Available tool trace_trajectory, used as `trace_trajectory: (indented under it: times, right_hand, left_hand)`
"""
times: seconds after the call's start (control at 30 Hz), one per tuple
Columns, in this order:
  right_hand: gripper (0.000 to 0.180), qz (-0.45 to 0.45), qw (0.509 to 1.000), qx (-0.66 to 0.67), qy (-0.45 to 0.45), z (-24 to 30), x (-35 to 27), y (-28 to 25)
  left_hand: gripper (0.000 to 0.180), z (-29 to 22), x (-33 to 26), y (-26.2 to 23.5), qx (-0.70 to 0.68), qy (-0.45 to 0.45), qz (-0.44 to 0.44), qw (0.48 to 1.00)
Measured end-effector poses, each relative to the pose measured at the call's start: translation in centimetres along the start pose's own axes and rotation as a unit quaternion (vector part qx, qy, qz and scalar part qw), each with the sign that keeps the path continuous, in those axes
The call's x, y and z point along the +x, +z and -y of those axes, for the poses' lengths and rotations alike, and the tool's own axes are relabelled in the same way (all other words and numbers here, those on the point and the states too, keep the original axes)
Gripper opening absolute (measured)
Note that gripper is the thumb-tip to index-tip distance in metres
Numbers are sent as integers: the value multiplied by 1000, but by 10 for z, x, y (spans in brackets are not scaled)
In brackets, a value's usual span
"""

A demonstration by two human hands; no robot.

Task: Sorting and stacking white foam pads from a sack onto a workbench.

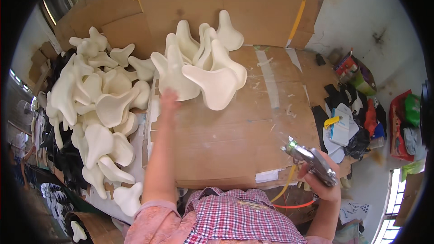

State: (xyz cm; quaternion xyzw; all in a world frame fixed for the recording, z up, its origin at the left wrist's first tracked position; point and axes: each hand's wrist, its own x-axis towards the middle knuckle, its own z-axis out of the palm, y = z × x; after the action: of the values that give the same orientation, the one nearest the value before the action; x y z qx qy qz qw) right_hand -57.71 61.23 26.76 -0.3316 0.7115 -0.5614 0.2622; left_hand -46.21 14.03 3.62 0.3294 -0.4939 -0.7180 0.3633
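Observation:
My left hand (pixel 168 98) reaches out over the cardboard-covered table (pixel 235 131) and touches the near edge of a cream foam saddle pad (pixel 177 77) in the cluster at the back. Whether the fingers grip it is hidden. More cream pads (pixel 216 83) lean together just right of it. My right hand (pixel 323 178) is at the table's right front corner, closed around a metal spray gun (pixel 312 161) whose nozzle points left. A yellow hose (pixel 285 185) and an orange hose (pixel 294 205) hang from the gun.
A big pile of cream saddle pads (pixel 97 108) fills the left side, with black parts (pixel 68 162) beneath. Cardboard sheets (pixel 190 4) stand against the back wall. Black pieces, a white pad and a yellow-handled tool (pixel 339 124) lie at the right, bags beyond.

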Motion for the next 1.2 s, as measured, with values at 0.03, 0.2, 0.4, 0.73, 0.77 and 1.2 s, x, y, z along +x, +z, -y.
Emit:
trace_trajectory:
  times: [0.03, 0.2, 0.4, 0.73, 0.77, 1.2]
  right_hand:
    - [51, -6, 1000, 19, -11, 10, -1, 4]
    - [55, -53, 998, 27, -29, 16, -5, 27]
    - [54, -102, 986, -107, 79, -5, 4, 38]
    - [52, -81, 995, -43, 28, -12, 35, 24]
    - [51, -86, 994, -28, 53, -23, 34, 23]
    - [53, -55, 995, 24, 75, -78, 39, 18]
  left_hand:
    - [65, 18, -4, 46, 81, -62, -7, 995]
    - [52, 113, 32, 87, 197, 3, 63, 978]
    - [48, 40, 4, 72, 179, 12, 40, 983]
    - [46, -17, 16, -6, 45, 5, 39, 998]
    - [44, -17, 20, 25, 76, -10, 74, 994]
    - [36, 26, 69, 167, 517, 165, 46, 839]
